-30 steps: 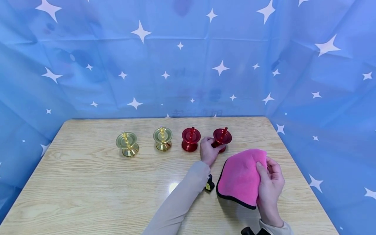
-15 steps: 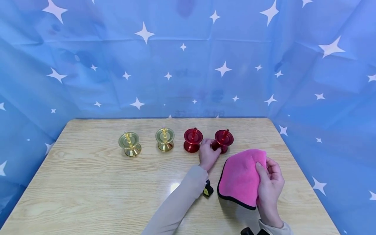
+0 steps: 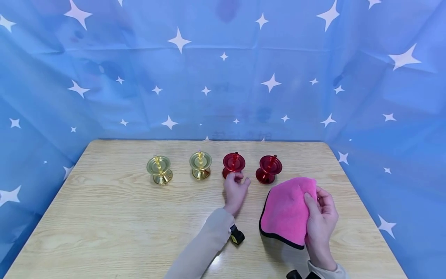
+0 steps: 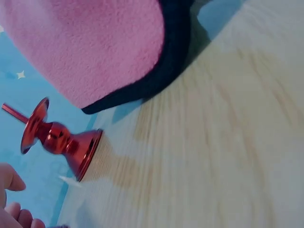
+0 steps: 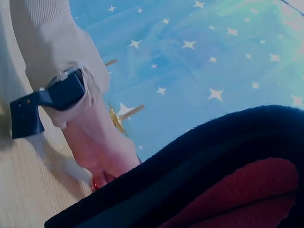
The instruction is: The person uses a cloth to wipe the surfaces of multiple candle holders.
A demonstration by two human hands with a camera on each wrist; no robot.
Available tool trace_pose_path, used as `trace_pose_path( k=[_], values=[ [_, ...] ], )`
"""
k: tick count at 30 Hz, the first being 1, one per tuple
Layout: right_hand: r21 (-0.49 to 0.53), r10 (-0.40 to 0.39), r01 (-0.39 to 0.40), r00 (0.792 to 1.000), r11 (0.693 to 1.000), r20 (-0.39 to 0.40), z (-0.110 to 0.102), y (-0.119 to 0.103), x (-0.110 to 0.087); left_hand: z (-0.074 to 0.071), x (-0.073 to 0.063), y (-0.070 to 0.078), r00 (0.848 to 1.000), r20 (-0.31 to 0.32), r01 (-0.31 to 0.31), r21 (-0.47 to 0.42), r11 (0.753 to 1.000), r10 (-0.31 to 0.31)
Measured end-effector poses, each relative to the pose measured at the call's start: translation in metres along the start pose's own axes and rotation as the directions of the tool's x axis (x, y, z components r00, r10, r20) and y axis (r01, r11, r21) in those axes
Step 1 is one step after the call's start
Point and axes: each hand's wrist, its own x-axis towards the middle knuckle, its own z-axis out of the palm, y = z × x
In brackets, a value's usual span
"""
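Two red metallic candle holders, each with a wide dish and an upright stem, stand on the wooden table. My left hand [image 3: 235,192] is at the base of the inner red candle holder [image 3: 234,162], thumb held apart from the fingers. Whether the fingertips touch it is unclear. The outer red candle holder [image 3: 269,169] stands free to the right; it also shows in the left wrist view [image 4: 61,140]. My right hand [image 3: 321,223] pinches a pink cloth [image 3: 287,211] with black edging, which hangs over the table in front of the outer holder.
Two gold candle holders stand to the left in the same row, one at the far left [image 3: 159,170] and one nearer the middle [image 3: 200,164]. A blue star-printed curtain [image 3: 223,104] rises behind the table [image 3: 122,224].
My left hand has let go of the outer red candle holder and moved left to the inner one. The right hand keeps the cloth in place. The head view has shifted slightly left.
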Motion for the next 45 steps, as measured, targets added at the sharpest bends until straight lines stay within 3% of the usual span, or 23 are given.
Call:
trace_pose_path(
  k=[7,12,15,26,36,42,45],
  values=[
    [0.011,-0.011,0.011,1.000,1.000,0.022,0.002,0.001,0.001,-0.016,0.011,-0.004,0.994,-0.098,0.051,0.047,0.998,-0.046],
    [0.011,-0.003,0.003,1.000,1.000,0.027,0.004,0.002,0.001,-0.023,0.019,-0.007,0.988,-0.100,0.126,0.076,0.989,-0.118],
    [0.001,0.001,-0.001,1.000,1.000,0.031,0.004,0.002,0.001,-0.026,0.023,-0.010,0.988,-0.089,0.134,0.120,0.984,-0.124],
    [0.005,-0.008,0.007,0.999,1.000,0.034,0.004,0.003,0.001,-0.025,0.032,-0.016,0.996,-0.011,0.091,0.280,0.956,-0.091],
    [-0.023,0.005,-0.004,0.999,1.000,0.033,0.003,0.003,0.000,-0.026,0.037,-0.022,0.999,-0.004,0.035,0.317,0.948,-0.036],
    [-0.030,-0.001,0.002,1.000,1.000,0.029,0.003,0.003,0.000,-0.025,0.038,-0.027,0.998,-0.018,-0.053,0.279,0.959,0.061],
    [-0.023,-0.004,0.005,1.000,1.000,0.027,0.003,0.003,0.000,-0.025,0.037,-0.028,0.991,-0.032,-0.116,0.280,0.953,0.130]
  ],
)
